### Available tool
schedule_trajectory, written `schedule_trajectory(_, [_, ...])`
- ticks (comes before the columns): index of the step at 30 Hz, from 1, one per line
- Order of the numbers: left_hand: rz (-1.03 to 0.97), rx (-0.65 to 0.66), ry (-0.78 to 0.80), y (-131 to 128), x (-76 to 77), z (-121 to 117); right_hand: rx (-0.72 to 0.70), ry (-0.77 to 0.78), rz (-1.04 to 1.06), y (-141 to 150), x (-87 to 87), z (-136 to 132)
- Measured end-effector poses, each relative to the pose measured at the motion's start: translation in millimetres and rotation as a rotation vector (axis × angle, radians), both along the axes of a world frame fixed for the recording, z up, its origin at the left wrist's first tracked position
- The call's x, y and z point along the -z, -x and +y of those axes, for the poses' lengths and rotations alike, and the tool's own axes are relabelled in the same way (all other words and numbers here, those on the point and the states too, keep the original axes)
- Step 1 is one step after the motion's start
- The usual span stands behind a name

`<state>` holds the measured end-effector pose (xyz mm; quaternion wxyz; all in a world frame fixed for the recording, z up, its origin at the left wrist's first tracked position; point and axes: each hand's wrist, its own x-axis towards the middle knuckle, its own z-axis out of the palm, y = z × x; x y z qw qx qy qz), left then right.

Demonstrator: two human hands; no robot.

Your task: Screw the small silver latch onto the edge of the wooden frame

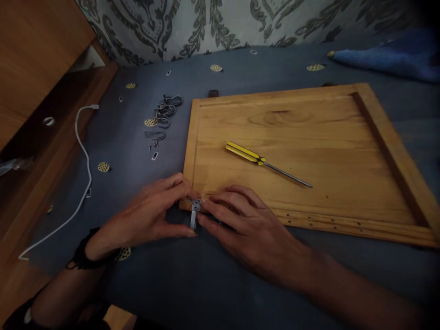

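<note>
A small grey metal bracket (pixel 195 206) with a curved arm lies at the near left corner of a framed wooden panel (pixel 309 137). My left hand (pixel 154 206) curls around it from the left, index finger by its top and thumb by the lower end of the arm. From the right, my right hand (pixel 247 220) has its fingertips closed against the bracket's side, with the other fingers resting on the panel. A screwdriver (pixel 245 152) with a yellow and black handle lies on the panel, beyond my right hand.
Several curved metal fittings (pixel 167 109) and a few screws (pixel 153 145) lie on the blue patterned bedsheet (pixel 144 165). A white cable (pixel 85 156) runs along the wooden ledge at left. Blue cloth (pixel 388 59) lies at the far right, before the patterned backdrop (pixel 206 27).
</note>
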<state>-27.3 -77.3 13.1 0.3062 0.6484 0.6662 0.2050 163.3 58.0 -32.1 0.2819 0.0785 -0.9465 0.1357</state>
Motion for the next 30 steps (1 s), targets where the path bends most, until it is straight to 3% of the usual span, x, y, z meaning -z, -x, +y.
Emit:
schedule_trajectory(20, [-0.025, 0.017, -0.012, 2.8, -3.7, -1.9, -0.007, -0.012, 0.003, 1.1, -0.4, 0.4])
schedule_trajectory(23, [-0.109, -0.087, -0.073, 2.6, -2.2, -1.4, -0.004, -0.017, 0.011, 1.1, 1.2, 0.3])
schedule_trajectory(30, [-0.152, -0.545, -0.3, 7.1, -2.0, 2.9, -0.024, 0.02, -0.002, -0.4, 1.2, -0.4])
